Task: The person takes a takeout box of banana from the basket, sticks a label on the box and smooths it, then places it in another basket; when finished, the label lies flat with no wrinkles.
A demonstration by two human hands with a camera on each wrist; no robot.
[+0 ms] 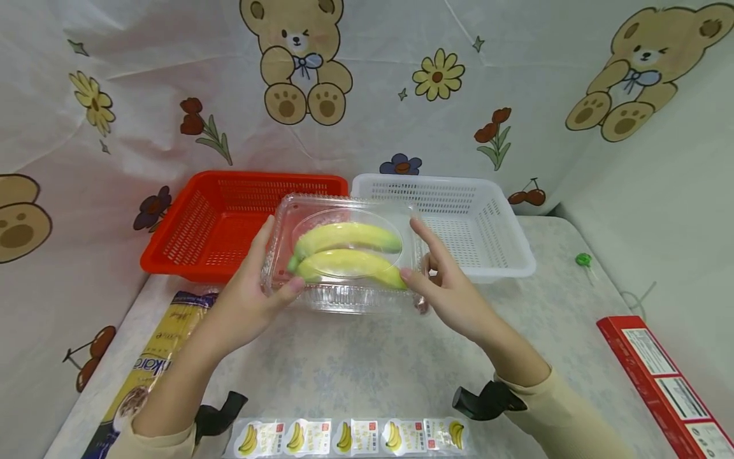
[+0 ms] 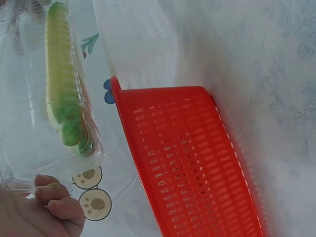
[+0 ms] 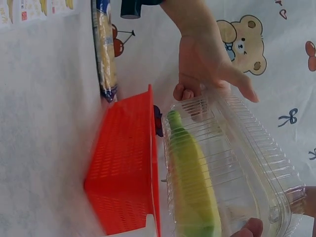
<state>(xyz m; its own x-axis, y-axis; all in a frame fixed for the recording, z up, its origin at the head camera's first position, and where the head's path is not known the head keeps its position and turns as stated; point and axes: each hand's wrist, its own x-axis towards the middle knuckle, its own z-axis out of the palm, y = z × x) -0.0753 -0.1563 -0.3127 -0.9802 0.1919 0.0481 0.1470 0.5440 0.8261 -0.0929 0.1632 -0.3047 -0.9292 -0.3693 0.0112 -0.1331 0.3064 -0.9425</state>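
Note:
A clear plastic clamshell box (image 1: 338, 298) is held up above the table with its lid down. Two bananas (image 1: 350, 261), yellow with green ends, lie side by side inside. At the box's left end my left hand (image 1: 246, 303) grips it, thumb on the near side and fingers beneath. The right hand (image 1: 450, 290) holds the opposite end, its thumb at the near corner and index finger along the side. In the left wrist view, curled fingers (image 2: 54, 197) show at the box's corner. Through the ribbed wall, a banana (image 3: 192, 182) appears in the right wrist view.
Behind the box stand a red basket (image 1: 201, 229) and a white basket (image 1: 504, 255). A yellow and blue noodle packet (image 1: 155, 344) lies left, partly under the left forearm. Banana stickers (image 1: 355, 438) line the front edge. A red box (image 1: 659, 376) and a green lollipop (image 1: 583, 259) are right.

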